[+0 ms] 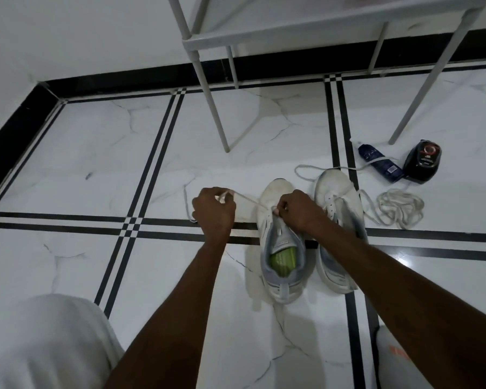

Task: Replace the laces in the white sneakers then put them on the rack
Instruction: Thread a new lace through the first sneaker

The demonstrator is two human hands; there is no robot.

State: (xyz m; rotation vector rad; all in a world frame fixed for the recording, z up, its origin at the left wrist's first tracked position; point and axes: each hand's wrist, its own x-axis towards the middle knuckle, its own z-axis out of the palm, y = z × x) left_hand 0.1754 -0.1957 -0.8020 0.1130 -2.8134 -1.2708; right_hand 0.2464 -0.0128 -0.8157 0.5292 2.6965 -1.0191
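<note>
Both arms reach forward, left hand (213,206) and right hand (297,209) with fingers curled, pinching.

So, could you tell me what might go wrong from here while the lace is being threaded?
1. The left hand pulls the lace taut sideways; the sneaker could tip or slide.
2. The right hand pinches at the eyelets; a slip might unthread the lace.
3. The loose lace pile beside the other sneaker could tangle or get mixed up.

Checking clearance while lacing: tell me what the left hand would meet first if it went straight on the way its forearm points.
Probably nothing soon: beyond the left hand, gripping the lace, lies bare floor, then the rack's leg. Depth is unclear.
</note>
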